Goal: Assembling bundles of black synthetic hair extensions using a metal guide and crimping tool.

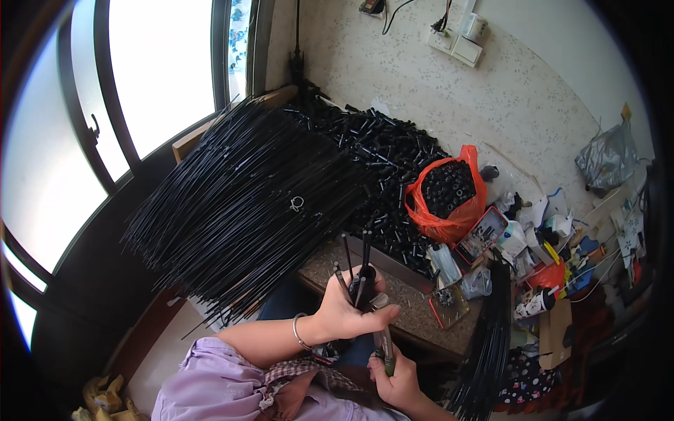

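My left hand (344,305) is closed around a small bunch of black rods (346,249), which stick up out of the fist beside a thicker black tube-like piece (367,275). The thumb reaches right, over a pale, blunt metal-looking end. Lower down, my right hand (397,379) grips a green-handled tool (387,354) with its shaft pointing up toward the left thumb. I cannot make out the tool's exact kind. Both hands are above the near edge of the brown speckled table (404,309).
Long thin black rods (246,189) spread over the left side. Behind lies a heap of short black tubes (379,144). An orange plastic bag (449,228) holds black ring-ended pieces. Clutter, a patterned tumbler (531,305) and another rod bundle (491,337) stand right.
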A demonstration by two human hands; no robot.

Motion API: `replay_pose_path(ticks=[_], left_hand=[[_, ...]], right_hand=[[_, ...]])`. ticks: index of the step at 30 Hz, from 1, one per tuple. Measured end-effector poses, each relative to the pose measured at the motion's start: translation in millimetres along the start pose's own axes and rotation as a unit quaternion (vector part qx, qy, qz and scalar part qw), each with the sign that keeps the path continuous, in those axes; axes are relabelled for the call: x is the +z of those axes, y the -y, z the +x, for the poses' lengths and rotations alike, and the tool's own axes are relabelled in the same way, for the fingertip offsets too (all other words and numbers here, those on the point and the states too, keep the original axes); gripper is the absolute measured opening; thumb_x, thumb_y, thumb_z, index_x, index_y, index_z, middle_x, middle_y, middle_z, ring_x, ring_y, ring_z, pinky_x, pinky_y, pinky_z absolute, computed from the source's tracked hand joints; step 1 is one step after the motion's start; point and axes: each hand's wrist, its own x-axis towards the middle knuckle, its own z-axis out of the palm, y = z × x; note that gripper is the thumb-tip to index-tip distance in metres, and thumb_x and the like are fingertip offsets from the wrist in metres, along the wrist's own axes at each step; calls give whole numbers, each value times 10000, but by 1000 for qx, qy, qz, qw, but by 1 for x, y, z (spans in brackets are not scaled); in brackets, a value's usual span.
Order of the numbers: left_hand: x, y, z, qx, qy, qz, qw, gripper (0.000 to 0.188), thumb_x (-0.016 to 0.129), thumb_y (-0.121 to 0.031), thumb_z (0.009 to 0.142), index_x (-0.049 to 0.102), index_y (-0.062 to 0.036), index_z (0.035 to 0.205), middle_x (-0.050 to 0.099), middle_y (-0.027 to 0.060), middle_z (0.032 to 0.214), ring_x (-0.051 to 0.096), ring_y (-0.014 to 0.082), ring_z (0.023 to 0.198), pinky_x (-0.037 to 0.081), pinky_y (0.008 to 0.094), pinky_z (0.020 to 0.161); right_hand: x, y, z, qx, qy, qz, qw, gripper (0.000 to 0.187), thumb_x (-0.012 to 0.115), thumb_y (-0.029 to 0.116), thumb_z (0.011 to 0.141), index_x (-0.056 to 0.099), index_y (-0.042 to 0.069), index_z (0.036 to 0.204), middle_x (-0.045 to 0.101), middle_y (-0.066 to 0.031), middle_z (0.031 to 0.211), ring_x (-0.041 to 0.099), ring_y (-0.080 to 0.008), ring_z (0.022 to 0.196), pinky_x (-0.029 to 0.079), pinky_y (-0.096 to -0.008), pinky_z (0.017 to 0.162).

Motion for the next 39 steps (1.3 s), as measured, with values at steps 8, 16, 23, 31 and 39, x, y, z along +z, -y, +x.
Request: replay_pose_path(ticks=[8,16,23,31,39], left_hand=[[-16,-11,6,-90,117,55,988,319,729,-140,737,547,-18,969,538,-22,707,438,32,640,361,201,559],[-48,11,-12,-90,151,-16,984,248,697,-140,760,465,-52,778,543,61,639,512,112,544,416,226,502],[-86,-47,40,85,57,-489,866,298,452,-339,919,378,-102,754,331,-23,553,325,63,432,370,233,477],[-61,72,-44,-181,-134,-561,796,256,533,-307,851,545,-53,821,575,92,818,554,258,879,446,394,855],[-48,233,-147,-773,-36,-243,585,545,504,-477,775,569,-34,1086,579,196,1073,516,274,1029,397,420,915]], right_hand=[[-63,-63,29,88,-12,40,995,249,572,208,852,572,-30,922,562,-102,797,586,-148,651,473,-257,596],[-56,-153,21,153,-135,-450,870,431,605,421,781,540,9,887,497,-146,945,527,-317,931,470,-420,736],[-63,-168,20,84,-172,-467,864,493,677,312,715,509,9,1066,484,-141,1019,464,-323,1004,402,-402,859],[-92,-31,9,-178,-261,463,828,772,699,450,703,358,66,1279,471,-16,856,489,-146,778,437,-321,755],[-67,7,14,-285,-468,360,755,437,367,450,921,461,26,970,419,-9,676,366,-89,554,319,-212,473]])
